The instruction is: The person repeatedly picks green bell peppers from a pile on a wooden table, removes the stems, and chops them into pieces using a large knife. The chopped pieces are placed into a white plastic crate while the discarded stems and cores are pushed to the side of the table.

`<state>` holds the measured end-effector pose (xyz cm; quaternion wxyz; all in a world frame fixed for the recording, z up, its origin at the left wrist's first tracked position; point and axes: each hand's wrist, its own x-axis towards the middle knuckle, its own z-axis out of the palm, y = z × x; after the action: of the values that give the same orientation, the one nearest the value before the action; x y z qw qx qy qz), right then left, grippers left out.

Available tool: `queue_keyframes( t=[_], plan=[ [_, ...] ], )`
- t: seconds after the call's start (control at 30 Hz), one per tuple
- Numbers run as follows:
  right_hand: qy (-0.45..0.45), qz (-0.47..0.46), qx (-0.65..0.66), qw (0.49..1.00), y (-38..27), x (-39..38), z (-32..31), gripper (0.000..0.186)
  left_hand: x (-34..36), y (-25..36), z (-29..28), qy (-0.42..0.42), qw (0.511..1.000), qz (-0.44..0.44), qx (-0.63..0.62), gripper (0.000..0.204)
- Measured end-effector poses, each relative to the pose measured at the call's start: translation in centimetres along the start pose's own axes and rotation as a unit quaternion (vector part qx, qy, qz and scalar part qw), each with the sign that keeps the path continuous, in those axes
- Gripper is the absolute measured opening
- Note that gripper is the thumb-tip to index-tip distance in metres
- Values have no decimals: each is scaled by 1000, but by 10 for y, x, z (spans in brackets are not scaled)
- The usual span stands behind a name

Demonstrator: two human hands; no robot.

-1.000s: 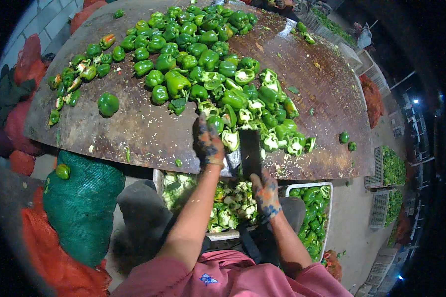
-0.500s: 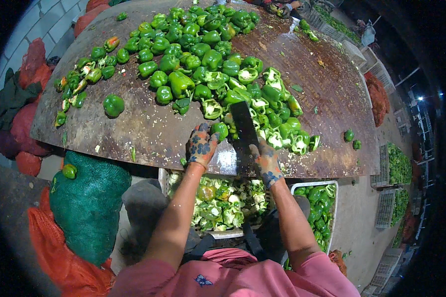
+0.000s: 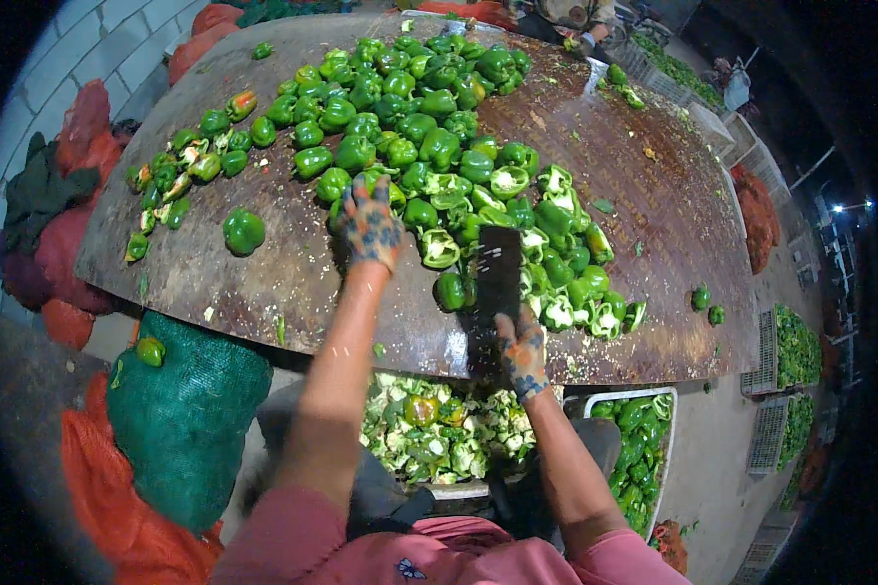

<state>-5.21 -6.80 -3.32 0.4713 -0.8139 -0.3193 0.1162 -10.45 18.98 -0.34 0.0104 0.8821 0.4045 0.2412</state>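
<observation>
My left hand [image 3: 370, 229], in a patterned glove, reaches over the near edge of a heap of green bell peppers [image 3: 439, 148]. Its fingers are stretched out and apart, over or against the closest peppers; exact contact is hard to tell. In my right hand [image 3: 523, 356], gloved alike, is a wide dark cleaver [image 3: 498, 273], its blade pointing away from me over the table [image 3: 293, 278]. A green pepper [image 3: 450, 291] lies just left of the blade. Cut, hollow pepper halves [image 3: 441, 249] lie about the blade, with more to its right.
Below the table edge, a crate of pale pepper cores [image 3: 429, 439] stands between my legs. Right of it is a white crate [image 3: 663, 468] of green peppers. A full green mesh sack [image 3: 190, 419] stands at left. Another person's hand [image 3: 587, 41] shows at the far edge.
My left hand has left the pepper beside the blade and moved forward to the heap, its fingers spreading. My right hand still holds the cleaver near the same spot. The view has shifted slightly.
</observation>
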Motion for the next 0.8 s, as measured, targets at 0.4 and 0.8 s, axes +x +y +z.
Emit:
queue_keyframes(
  t=[0.4,0.8],
  plan=[
    [-17,-95,-208,973,31,18,2,31,-75,-11,-16,-140,975,78,-154,69],
    [-194,-78,-298,931,-45,17,48,21,-140,7,-12,20,965,-85,-247,38]
  ],
)
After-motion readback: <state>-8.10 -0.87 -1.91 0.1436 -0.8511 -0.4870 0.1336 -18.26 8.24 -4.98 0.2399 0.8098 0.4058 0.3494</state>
